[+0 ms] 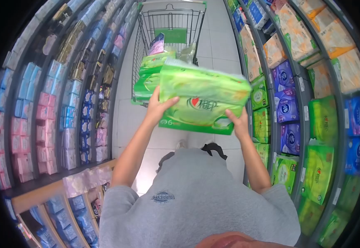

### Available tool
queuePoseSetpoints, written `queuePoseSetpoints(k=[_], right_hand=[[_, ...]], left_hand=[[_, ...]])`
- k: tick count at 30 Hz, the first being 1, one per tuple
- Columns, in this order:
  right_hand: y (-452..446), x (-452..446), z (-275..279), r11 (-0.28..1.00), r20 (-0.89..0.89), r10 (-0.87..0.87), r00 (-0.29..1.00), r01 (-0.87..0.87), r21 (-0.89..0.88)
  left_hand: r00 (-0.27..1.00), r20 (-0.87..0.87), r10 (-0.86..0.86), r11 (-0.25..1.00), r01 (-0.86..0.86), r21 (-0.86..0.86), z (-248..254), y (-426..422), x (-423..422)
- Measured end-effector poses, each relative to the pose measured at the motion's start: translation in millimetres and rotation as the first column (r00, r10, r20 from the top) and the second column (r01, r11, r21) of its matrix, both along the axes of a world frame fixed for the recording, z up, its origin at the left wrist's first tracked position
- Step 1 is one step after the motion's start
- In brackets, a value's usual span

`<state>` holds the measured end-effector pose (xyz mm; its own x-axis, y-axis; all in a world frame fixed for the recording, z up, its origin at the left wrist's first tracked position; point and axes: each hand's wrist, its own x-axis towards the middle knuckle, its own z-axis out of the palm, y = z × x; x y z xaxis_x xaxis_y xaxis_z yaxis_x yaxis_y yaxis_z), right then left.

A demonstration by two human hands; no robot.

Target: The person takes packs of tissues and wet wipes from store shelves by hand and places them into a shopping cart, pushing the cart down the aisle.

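Between my two hands I hold a large green plastic-wrapped tissue pack (204,99) with a red heart on its front, tilted slightly down to the right. My left hand (161,106) grips its left side, thumb on the front face. On the lower right side, my right hand (238,122) closes around the pack, thumb also in front. Just beyond it stands a wire shopping cart (175,35) with a green panel. Inside the cart lie other green packs (149,78) and a dark purple package (156,43); the held pack hides part of the cart.
Left of me, a shelf (70,169) carries pink, blue and dark packages. The right shelf (302,165) holds green, purple and orange-white tissue packs. A wooden-framed stand (31,200) with blue packets is at the lower left. Pale floor tiles (217,37) run along the aisle.
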<state>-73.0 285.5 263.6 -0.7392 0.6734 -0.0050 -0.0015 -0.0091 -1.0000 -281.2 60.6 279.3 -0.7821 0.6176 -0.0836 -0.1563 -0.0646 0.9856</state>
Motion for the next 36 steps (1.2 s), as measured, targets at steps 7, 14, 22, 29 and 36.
queuePoseSetpoints(k=[7,14,22,29,36], right_hand=[[27,-85,-61,0.957,0.247,0.206,0.947,-0.142,-0.253],[98,-211,-76,0.912,0.326,0.355,0.876,-0.247,-0.327],[157,-329,-110,0.860,0.365,0.491,0.791,-0.375,-0.346],[180,-412,-129,0.919,0.401,0.358,0.843,-0.243,-0.310],[194,-505,-152,0.984,0.585,0.143,0.798,-0.180,0.006]], left_hand=[[0.939,0.331,0.092,0.984,-0.035,-0.172,-74,-2,-60],[0.809,0.533,0.250,0.967,-0.178,-0.183,-108,40,-158],[0.666,0.703,0.248,0.968,-0.153,-0.197,-120,85,-274],[0.719,0.689,0.089,0.956,0.132,-0.261,-152,120,-366],[0.815,0.580,0.020,0.854,0.287,-0.433,-231,184,-484]])
